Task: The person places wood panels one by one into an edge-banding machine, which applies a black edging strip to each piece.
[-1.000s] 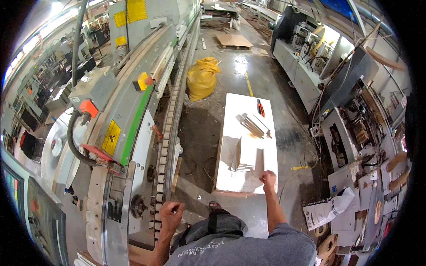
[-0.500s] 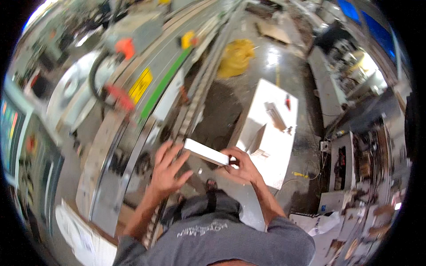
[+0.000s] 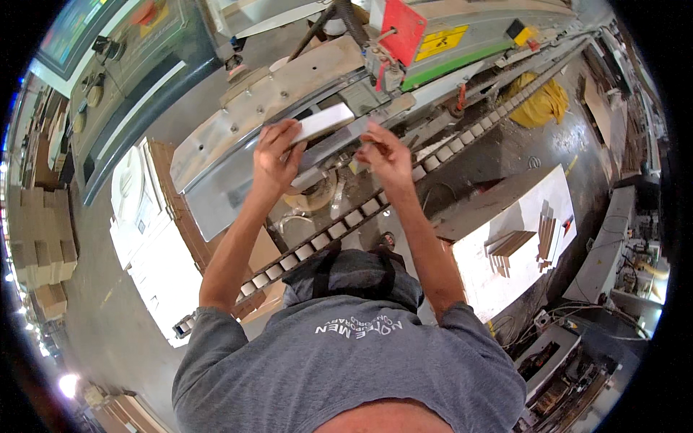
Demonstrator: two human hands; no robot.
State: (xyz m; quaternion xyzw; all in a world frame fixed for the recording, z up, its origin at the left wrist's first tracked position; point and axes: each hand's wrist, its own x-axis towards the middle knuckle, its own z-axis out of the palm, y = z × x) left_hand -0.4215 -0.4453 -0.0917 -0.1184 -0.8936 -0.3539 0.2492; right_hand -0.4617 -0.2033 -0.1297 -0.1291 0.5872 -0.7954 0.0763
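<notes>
My left hand (image 3: 276, 154) grips a small white board (image 3: 323, 121) by its near end, holding it over the metal infeed table (image 3: 216, 155) of a long edge-banding machine (image 3: 404, 43). My right hand (image 3: 382, 155) hovers just right of the board with fingers curled; whether it touches the board's far end I cannot tell. Under both hands runs a conveyor chain of pale pads (image 3: 346, 220). I lean over the machine in a grey shirt.
A white work table (image 3: 505, 267) at the right carries several stacked boards (image 3: 523, 242). A yellow bag (image 3: 540, 101) lies on the floor beyond. White panels (image 3: 155, 260) stand at the left. Cardboard boxes (image 3: 40, 252) are stacked far left. Machines line the right edge.
I have turned left from the white table to the machine. The white board picked up from the table has travelled with both hands onto the infeed table.
</notes>
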